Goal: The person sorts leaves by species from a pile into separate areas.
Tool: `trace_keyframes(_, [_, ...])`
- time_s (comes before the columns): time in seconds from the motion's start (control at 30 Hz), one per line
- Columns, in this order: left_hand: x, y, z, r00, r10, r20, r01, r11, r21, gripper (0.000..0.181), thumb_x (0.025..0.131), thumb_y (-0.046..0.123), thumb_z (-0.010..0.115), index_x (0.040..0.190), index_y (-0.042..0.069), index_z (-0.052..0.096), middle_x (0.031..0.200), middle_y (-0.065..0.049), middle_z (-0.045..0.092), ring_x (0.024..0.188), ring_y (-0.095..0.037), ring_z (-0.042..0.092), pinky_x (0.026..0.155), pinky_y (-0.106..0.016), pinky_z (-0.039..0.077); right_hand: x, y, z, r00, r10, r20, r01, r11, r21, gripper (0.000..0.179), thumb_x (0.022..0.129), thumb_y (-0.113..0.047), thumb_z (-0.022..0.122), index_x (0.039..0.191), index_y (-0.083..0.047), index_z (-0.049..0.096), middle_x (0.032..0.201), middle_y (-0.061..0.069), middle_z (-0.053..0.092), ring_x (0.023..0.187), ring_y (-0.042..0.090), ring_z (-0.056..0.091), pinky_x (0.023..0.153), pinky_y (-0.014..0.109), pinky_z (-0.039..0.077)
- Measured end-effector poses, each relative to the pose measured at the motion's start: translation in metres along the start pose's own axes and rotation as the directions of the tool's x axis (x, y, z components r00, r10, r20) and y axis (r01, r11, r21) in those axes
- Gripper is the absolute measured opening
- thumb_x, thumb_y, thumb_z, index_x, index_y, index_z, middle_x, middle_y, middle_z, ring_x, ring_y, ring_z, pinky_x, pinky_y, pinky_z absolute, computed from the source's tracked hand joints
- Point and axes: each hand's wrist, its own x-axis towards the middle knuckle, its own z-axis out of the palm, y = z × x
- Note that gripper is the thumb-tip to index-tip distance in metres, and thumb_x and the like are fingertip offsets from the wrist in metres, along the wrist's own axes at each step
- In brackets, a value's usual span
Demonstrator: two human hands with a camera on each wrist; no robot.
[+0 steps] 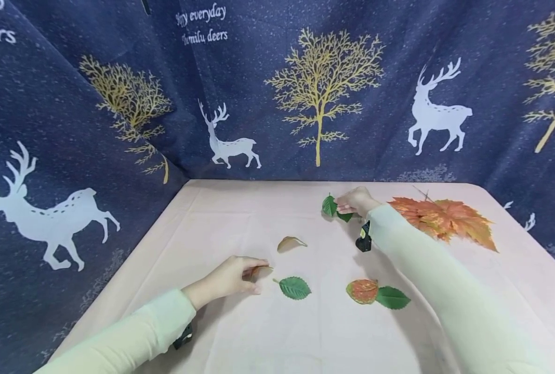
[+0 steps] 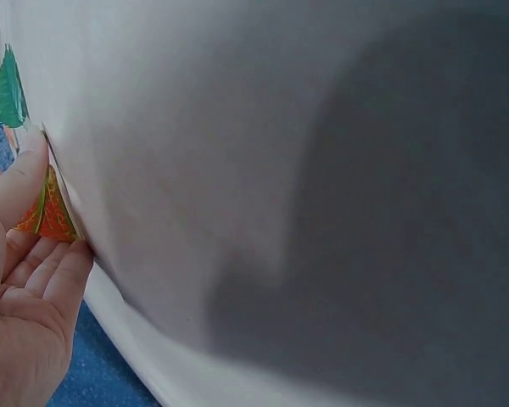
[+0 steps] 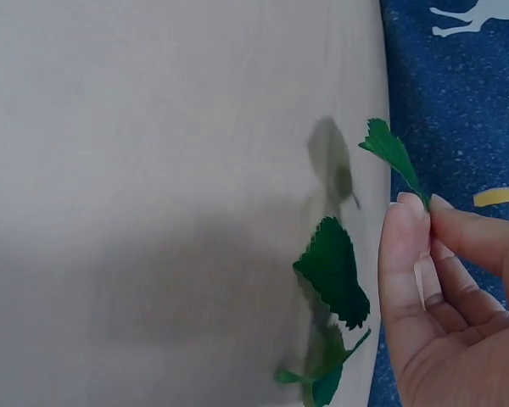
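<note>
My left hand (image 1: pixel 230 278) pinches an orange-red leaf (image 2: pixel 57 212) between thumb and fingertips, close over the table; in the head view mostly its edge shows. A serrated green leaf (image 1: pixel 294 288) lies just right of these fingers, and a curled tan leaf (image 1: pixel 290 243) is farther back. Toward the table's far edge, my right hand (image 1: pixel 356 201) holds a small green leaf (image 3: pixel 392 154) by its stem end, between thumb and index finger. The leaf is raised and casts a shadow. Under that hand, more green leaves (image 3: pixel 331 273) show in the right wrist view.
Large orange maple leaves (image 1: pixel 446 221) lie at the back right, beside the right forearm. Nearer, a red leaf with a green rim (image 1: pixel 362 291) touches a smooth green leaf (image 1: pixel 393 297). A blue deer-print cloth (image 1: pixel 371 130) hangs behind the pale table (image 1: pixel 268 337).
</note>
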Motion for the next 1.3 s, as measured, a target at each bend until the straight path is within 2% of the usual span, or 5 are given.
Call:
trace_keyframes(0.37, [0.002,0.001,0.001,1.000,-0.011,0.008,0.011,1.000,-0.011,0.061,0.077,0.018,0.082,0.131,0.002,0.059,0.129,-0.015,0.063,0.115,-0.029,0.063,0.096,-0.039,0.054,0.019,0.002,0.003,0.985,0.085,-0.147,-0.093,0.995,-0.045,0.037,0.087,-0.001,0.068,0.121,0.012,0.060,0.053,0.004,0.065,0.049,0.012,0.067,0.066,0.028,0.061])
trace_keyframes(0.53, [0.004,0.002,0.001,1.000,0.001,0.005,-0.001,1.000,-0.004,0.061,0.076,0.018,0.082,0.130,0.002,0.060,0.128,-0.014,0.064,0.114,-0.028,0.063,0.095,-0.038,0.054,0.021,0.001,0.003,0.980,0.094,-0.178,-0.113,0.988,-0.101,0.036,0.086,-0.005,0.070,0.117,0.011,0.063,0.050,0.004,0.064,0.050,0.012,0.067,0.066,0.028,0.061])
trace_keyframes(0.77, [0.003,0.003,0.000,1.000,-0.002,0.007,0.002,1.000,-0.015,0.061,0.077,0.018,0.082,0.131,0.002,0.059,0.128,-0.015,0.064,0.114,-0.029,0.063,0.096,-0.038,0.054,0.017,-0.003,0.002,0.977,0.081,-0.198,-0.112,0.983,-0.149,0.037,0.085,-0.007,0.071,0.117,0.011,0.062,0.054,0.003,0.064,0.056,0.014,0.069,0.073,0.031,0.061])
trace_keyframes(1.03, [0.003,0.001,0.001,1.000,-0.010,0.010,0.010,1.000,-0.004,0.062,0.076,0.019,0.082,0.131,0.002,0.059,0.129,-0.014,0.063,0.116,-0.029,0.062,0.098,-0.039,0.053,0.014,-0.011,-0.006,0.979,0.082,-0.184,-0.105,0.988,-0.117,0.036,0.086,-0.005,0.070,0.119,0.008,0.064,0.055,0.004,0.065,0.053,0.012,0.068,0.075,0.031,0.061])
trace_keyframes(1.3, [0.001,0.000,-0.001,1.000,-0.005,0.015,0.005,1.000,-0.003,0.061,0.077,0.019,0.082,0.131,0.002,0.059,0.130,-0.015,0.063,0.117,-0.029,0.061,0.098,-0.040,0.052,-0.001,-0.021,-0.015,0.990,0.025,-0.139,-0.041,0.993,-0.108,0.039,0.088,-0.004,0.068,0.124,0.009,0.060,0.061,0.003,0.067,0.062,0.014,0.070,0.080,0.033,0.060])
